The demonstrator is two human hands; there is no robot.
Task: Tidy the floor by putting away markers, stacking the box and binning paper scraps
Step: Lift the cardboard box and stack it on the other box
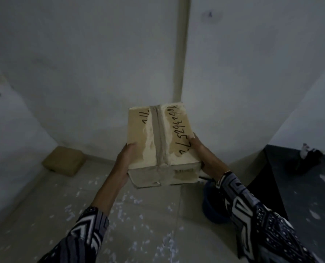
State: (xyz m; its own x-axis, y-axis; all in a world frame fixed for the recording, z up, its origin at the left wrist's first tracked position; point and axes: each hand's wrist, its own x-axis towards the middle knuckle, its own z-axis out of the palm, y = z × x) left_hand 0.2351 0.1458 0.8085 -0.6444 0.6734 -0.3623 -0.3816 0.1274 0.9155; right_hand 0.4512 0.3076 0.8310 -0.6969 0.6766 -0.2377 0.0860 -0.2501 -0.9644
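Note:
I hold a taped cardboard box (pixel 161 141) with handwritten digits on its top up in the air in front of a wall corner. My left hand (pixel 124 160) grips its left side, thumb on the top face. My right hand (pixel 199 149) grips its right side, fingers lying over the top edge. White paper scraps (pixel 131 204) are scattered over the tiled floor below. A second brown box (pixel 64 160) lies on the floor against the wall at the left. No markers are visible.
A blue bin (pixel 212 204) stands on the floor under my right forearm, partly hidden by the sleeve. To the right is a dark surface (pixel 300 186) with a dark object (pixel 307 158) and a few scraps on it. Walls close in ahead and on the left.

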